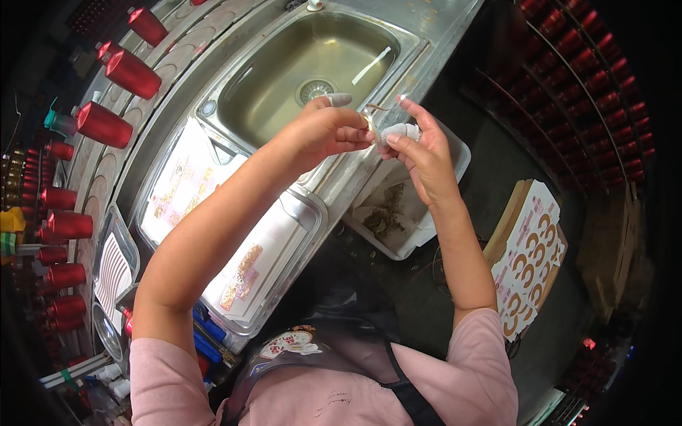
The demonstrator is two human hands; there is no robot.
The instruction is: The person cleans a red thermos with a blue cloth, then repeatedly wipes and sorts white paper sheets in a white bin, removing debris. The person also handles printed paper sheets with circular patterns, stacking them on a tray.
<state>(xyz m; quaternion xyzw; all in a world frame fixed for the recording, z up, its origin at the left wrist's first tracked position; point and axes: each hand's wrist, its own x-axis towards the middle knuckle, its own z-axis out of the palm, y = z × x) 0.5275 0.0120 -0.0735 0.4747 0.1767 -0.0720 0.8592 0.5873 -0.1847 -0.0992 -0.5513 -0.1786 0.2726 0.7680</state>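
My left hand [338,130] pinches a thin, pale curved strip [375,133] above the sink's front edge. A cloth finger cover sits on one of its fingers. Facing it, my right hand [421,152] meets the lower end of the strip with thumb and fingers; its covered finger lies against the thumb and its index finger points up. A narrow brownish end [377,107] sticks out at the top. Fingers partly hide the strip, so its full shape is unclear. Behind my hands is a steel sink [266,101] with a white paper strip [372,65] inside.
Left of the sink, red bottles [104,124] stand on a conveyor [101,186]. Clear trays [314,213] hold printed sheets [250,277]. A white bin [453,160] with brown scraps sits below the counter. Sheets with brown arches [527,261] lie at right, before racks of red bottles [586,90].
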